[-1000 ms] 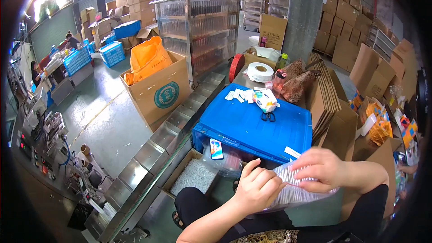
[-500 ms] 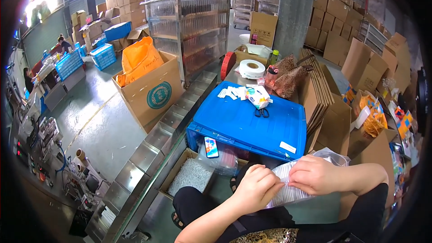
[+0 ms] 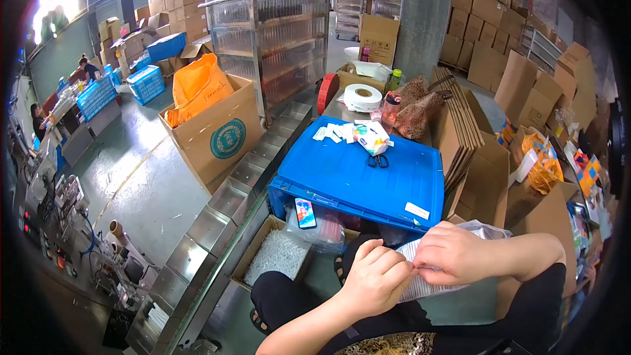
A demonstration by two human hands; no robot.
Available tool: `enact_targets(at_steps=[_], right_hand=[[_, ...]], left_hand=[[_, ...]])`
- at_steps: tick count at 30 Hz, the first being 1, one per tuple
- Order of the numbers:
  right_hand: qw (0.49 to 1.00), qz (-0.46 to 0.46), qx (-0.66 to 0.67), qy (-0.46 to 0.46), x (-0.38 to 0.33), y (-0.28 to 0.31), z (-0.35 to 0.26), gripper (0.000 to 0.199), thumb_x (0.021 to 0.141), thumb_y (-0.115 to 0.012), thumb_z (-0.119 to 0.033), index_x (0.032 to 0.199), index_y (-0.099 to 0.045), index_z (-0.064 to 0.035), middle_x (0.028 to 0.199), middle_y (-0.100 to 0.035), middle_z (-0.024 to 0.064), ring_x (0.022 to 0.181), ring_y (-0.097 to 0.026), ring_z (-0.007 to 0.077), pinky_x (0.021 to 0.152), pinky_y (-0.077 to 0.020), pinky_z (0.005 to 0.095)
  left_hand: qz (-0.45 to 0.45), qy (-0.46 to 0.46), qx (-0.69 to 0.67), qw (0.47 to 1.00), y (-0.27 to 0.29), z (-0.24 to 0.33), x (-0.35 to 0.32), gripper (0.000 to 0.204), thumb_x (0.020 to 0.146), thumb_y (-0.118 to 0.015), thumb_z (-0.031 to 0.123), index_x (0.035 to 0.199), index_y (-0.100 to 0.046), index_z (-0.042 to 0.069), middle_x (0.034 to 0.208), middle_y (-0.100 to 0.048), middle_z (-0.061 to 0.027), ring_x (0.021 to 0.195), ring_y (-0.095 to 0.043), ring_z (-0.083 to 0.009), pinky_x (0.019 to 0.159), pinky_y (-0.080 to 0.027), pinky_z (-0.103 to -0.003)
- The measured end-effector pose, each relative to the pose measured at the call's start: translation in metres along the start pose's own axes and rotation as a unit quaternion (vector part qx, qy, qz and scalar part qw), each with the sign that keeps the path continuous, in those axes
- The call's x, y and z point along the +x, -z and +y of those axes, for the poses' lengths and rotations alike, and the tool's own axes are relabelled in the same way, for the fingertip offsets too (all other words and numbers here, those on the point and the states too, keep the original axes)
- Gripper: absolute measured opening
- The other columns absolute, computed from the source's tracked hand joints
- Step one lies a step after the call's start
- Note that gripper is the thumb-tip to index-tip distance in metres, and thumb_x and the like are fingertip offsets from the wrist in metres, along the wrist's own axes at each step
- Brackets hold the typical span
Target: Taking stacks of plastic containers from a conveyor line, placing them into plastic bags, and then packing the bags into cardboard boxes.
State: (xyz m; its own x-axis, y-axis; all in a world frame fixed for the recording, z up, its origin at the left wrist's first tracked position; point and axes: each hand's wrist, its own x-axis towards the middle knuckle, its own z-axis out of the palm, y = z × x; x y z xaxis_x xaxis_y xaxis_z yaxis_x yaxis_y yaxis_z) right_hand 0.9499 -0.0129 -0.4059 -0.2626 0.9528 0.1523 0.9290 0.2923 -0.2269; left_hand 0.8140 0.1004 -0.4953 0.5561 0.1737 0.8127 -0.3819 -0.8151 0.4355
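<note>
Over my lap lies a clear plastic bag [image 3: 485,229] with a row of thin white flat pieces [image 3: 427,291] packed side by side. My left hand [image 3: 378,275] and my right hand [image 3: 453,254] meet above these pieces, fingertips almost touching. Both hands are closed in a pinch. Whatever sits between the fingertips is too small or too hidden to make out. Just beyond stands a blue lidded bin [image 3: 328,174]. On its lid are several small white packets [image 3: 334,133], a soft white pack [image 3: 372,138] and black-handled scissors [image 3: 378,160].
Left of my legs runs a metal conveyor [image 3: 209,227] with compartments. An open box of white shreds [image 3: 279,254] and a lit phone [image 3: 305,213] are by my knee. Flattened cardboard [image 3: 453,131] and open cartons [image 3: 483,181] crowd the right. A label roll [image 3: 362,98] sits behind the bin.
The view has shifted slightly, so the surroundings appear a little further left. My hands stay pinched together over the white pieces, the right one slightly closer to the left.
</note>
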Motion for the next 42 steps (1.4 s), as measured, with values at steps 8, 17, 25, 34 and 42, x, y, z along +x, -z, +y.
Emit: enact_targets(at_steps=[8, 17, 25, 34, 42], right_hand=[[0.988, 0.039, -0.149, 0.033, -0.043, -0.021, 0.033, 0.017, 0.078, -0.057, -0.027, 0.076, -0.052, -0.0104, 0.075, -0.05, 0.0023, 0.075, -0.05, 0.0184, 0.063, -0.0378, 0.0332], [0.963, 0.176, -0.204, 0.013, -0.057, -0.055, 0.037, 0.018, 0.072, -0.055, -0.024, 0.076, -0.051, -0.008, 0.075, -0.048, 0.0041, 0.076, -0.05, 0.0199, 0.061, -0.0383, 0.0331], [0.965, 0.201, -0.164, 0.038, -0.05, -0.041, 0.042, 0.016, 0.07, -0.058, -0.022, 0.073, -0.048, -0.01, 0.076, -0.046, 0.0047, 0.073, -0.048, 0.0208, 0.06, -0.0364, 0.0327], [0.982, 0.173, -0.077, -0.015, -0.037, -0.05, 0.029, 0.029, 0.072, -0.06, -0.039, 0.083, -0.057, -0.0128, 0.08, -0.054, 0.0055, 0.073, -0.053, 0.025, 0.061, -0.0443, 0.0389], [0.996, 0.078, 0.027, -0.041, -0.03, -0.054, 0.033, 0.024, 0.071, -0.062, -0.031, 0.084, -0.057, -0.0112, 0.086, -0.056, 0.0084, 0.084, -0.054, 0.0309, 0.066, -0.0448, 0.0438]], left_hand=[[0.005, -0.052, 0.08, 0.995, 0.009, -0.001, -0.008, 0.009, 0.07, -0.063, 0.008, 0.071, -0.054, 0.007, 0.074, -0.057, -0.0082, 0.072, -0.055, -0.0277, 0.076, -0.043, -0.04], [-0.346, -0.041, 0.206, 0.914, 0.012, 0.031, 0.042, 0.017, 0.077, -0.057, 0.022, 0.078, -0.057, 0.006, 0.072, -0.054, -0.0115, 0.071, -0.052, -0.0306, 0.068, -0.04, -0.041], [-0.27, -0.093, 0.168, 0.944, 0.005, -0.002, 0.014, 0.012, 0.076, -0.061, 0.017, 0.074, -0.054, 0.008, 0.065, -0.051, -0.009, 0.065, -0.052, -0.0288, 0.061, -0.042, -0.039], [-0.226, -0.056, 0.152, 0.961, -0.012, 0.004, 0.017, 0.006, 0.078, -0.059, 0.009, 0.08, -0.055, 0.005, 0.067, -0.052, -0.0129, 0.064, -0.052, -0.0319, 0.06, -0.042, -0.04], [-0.246, -0.009, 0.071, 0.967, -0.006, 0.008, 0.019, 0.004, 0.08, -0.053, 0.007, 0.082, -0.055, 0.005, 0.074, -0.055, -0.015, 0.067, -0.051, -0.0343, 0.062, -0.04, -0.044]])
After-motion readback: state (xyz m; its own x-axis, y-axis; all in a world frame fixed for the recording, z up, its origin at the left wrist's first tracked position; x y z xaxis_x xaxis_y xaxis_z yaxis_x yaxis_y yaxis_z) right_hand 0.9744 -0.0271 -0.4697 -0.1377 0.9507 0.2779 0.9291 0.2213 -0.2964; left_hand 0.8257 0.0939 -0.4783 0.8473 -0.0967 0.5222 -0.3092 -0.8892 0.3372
